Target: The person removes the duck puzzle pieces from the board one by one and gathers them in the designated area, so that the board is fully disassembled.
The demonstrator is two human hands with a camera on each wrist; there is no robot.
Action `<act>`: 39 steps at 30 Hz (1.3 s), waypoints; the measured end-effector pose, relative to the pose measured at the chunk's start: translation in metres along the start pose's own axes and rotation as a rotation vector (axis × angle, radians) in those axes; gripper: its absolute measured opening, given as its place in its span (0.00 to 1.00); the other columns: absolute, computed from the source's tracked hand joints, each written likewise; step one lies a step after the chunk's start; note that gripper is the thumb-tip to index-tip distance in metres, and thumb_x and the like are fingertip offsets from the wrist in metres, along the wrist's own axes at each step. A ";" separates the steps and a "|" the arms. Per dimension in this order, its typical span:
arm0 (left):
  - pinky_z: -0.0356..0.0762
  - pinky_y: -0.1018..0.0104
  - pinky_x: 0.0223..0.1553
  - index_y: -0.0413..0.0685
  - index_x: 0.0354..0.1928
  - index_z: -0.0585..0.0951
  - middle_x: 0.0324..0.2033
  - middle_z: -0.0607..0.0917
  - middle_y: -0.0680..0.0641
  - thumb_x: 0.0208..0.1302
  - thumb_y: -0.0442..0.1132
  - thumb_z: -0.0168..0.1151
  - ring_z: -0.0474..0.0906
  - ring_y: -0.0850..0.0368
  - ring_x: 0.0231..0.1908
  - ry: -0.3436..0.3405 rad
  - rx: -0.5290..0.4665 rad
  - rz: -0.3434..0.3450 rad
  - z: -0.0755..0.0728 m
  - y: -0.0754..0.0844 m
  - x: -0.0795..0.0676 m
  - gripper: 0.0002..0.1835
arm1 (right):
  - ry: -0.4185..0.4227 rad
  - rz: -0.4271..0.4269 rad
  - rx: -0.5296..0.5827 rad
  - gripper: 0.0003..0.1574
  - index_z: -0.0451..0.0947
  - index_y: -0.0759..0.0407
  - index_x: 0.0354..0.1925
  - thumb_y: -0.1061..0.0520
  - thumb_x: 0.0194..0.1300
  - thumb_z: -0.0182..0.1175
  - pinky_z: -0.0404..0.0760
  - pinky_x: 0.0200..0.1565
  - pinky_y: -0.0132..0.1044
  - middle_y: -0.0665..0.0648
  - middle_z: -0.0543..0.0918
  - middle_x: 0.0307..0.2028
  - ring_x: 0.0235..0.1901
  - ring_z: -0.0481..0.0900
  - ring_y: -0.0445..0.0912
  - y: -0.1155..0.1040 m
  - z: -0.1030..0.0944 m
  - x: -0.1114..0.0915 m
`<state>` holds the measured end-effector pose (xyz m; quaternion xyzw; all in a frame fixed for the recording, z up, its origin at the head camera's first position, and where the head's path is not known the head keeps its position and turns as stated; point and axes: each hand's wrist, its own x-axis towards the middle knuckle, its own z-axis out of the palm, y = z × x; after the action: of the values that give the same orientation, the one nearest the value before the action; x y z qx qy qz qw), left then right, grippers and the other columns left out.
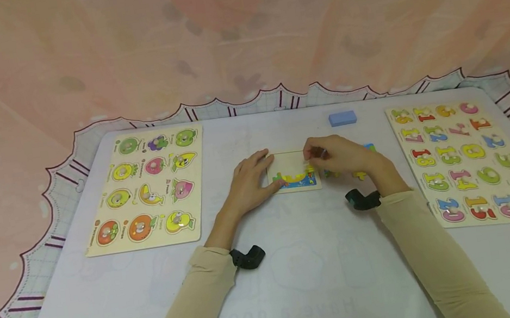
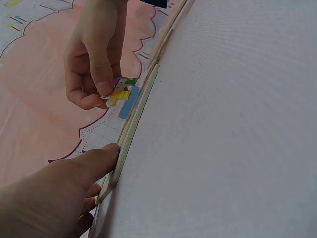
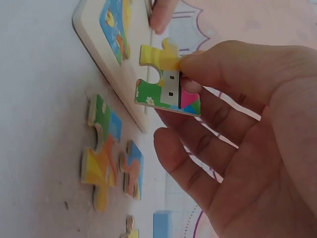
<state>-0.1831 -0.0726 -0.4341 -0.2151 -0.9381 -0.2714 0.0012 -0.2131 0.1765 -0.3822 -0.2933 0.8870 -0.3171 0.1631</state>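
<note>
A small wooden jigsaw board [image 1: 287, 159] lies on the table between my hands, with a strip of blue and yellow pieces along its near side. My left hand [image 1: 252, 181] steadies its left end, thumb at the near side and fingers at the far left corner. My right hand [image 1: 336, 155] pinches a jigsaw piece [image 3: 168, 82] between thumb and fingers, above the board's right part. This piece shows yellow, green and a white wall with two dark windows. Beside the board, loose jigsaw pieces [image 3: 101, 153] lie partly hidden under my right hand in the head view.
A blue block [image 1: 342, 119] sits behind my right hand. On the left lies a fruit puzzle board [image 1: 194, 151]; on the right, a number puzzle board [image 1: 413, 157]. Patterned cloth [image 1: 238, 46] rises behind the white table [image 1: 300, 262].
</note>
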 end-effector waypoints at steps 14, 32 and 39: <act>0.49 0.49 0.71 0.46 0.66 0.68 0.69 0.65 0.46 0.58 0.56 0.63 0.57 0.50 0.70 -0.005 0.001 0.002 0.000 0.001 -0.001 0.37 | -0.002 0.064 0.013 0.06 0.73 0.55 0.43 0.58 0.67 0.55 0.76 0.46 0.41 0.54 0.80 0.39 0.42 0.75 0.48 0.015 -0.011 -0.008; 0.50 0.49 0.71 0.46 0.66 0.68 0.69 0.65 0.46 0.58 0.57 0.62 0.58 0.50 0.70 -0.003 0.012 0.015 -0.002 0.001 -0.001 0.37 | 0.003 0.100 0.019 0.06 0.76 0.57 0.41 0.58 0.68 0.55 0.75 0.50 0.44 0.56 0.82 0.42 0.42 0.76 0.47 0.035 -0.029 -0.022; 0.50 0.49 0.71 0.46 0.66 0.68 0.69 0.64 0.45 0.59 0.57 0.62 0.57 0.50 0.70 -0.003 0.013 0.014 -0.002 0.001 -0.001 0.37 | -0.007 0.117 0.029 0.07 0.78 0.59 0.41 0.58 0.67 0.56 0.75 0.46 0.39 0.56 0.82 0.40 0.40 0.75 0.47 0.041 -0.038 -0.031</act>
<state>-0.1822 -0.0733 -0.4324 -0.2223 -0.9382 -0.2651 0.0029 -0.2242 0.2394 -0.3782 -0.2398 0.8974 -0.3187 0.1887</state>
